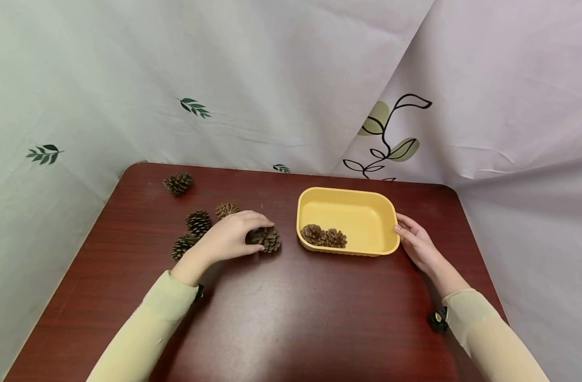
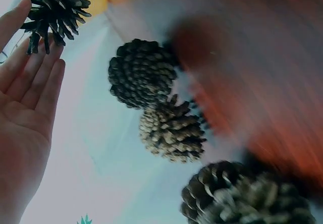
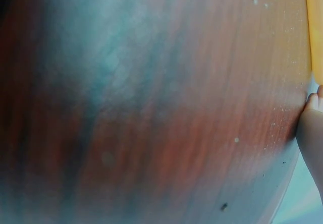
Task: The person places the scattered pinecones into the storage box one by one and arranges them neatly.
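My left hand [image 1: 233,233] grips a brown pine cone [image 1: 268,240] between thumb and fingers, left of a yellow plastic basin [image 1: 348,195]. In the left wrist view the same pine cone [image 2: 56,14] sits at the fingertips. My right hand [image 1: 417,244] holds the basin's right end, thumb at the rim and fingers along the outer wall. Two pine cones, one of them the right-hand pine cone [image 1: 336,238], lie in the basin's near left corner. In the right wrist view only part of the right hand [image 3: 313,128] and the basin's yellow wall [image 3: 317,32] show.
Behind and beside my left hand lie a light brown pine cone [image 1: 226,210] and two darker ones, including a dark pine cone [image 1: 198,223]. Another pine cone [image 1: 178,183] lies near the table's far left corner. White patterned cloth [image 1: 252,106] hangs behind the reddish-brown table [image 1: 291,318].
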